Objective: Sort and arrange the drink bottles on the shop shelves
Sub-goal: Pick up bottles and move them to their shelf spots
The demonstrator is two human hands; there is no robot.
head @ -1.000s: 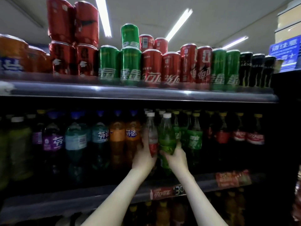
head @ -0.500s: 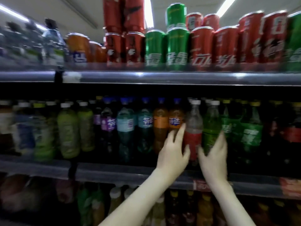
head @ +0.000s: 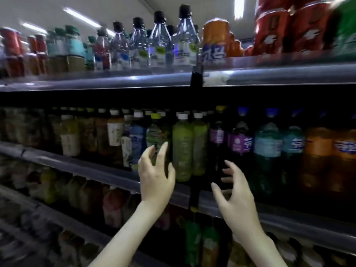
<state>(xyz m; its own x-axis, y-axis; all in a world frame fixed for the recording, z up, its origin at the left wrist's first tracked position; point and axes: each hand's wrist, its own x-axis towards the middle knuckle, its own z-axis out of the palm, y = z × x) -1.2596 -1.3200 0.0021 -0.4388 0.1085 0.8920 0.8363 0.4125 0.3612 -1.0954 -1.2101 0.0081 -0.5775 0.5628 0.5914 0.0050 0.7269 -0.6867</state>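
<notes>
Hands both empty, fingers splayed: left hand (head: 157, 179) sits just beside the upright green bottle (head: 182, 151) on the middle shelf (head: 96, 171), right hand (head: 236, 201) further off to its right, so left is nearer

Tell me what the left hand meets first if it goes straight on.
Probably the dark green plastic bottle with the yellow cap: the left hand aims its spread fingers up at it. Depth is unclear, so contact cannot be judged.

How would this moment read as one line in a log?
left hand: open, spread before green bottle | right hand: open, before middle shelf | phase: reaching, nothing gripped
</notes>
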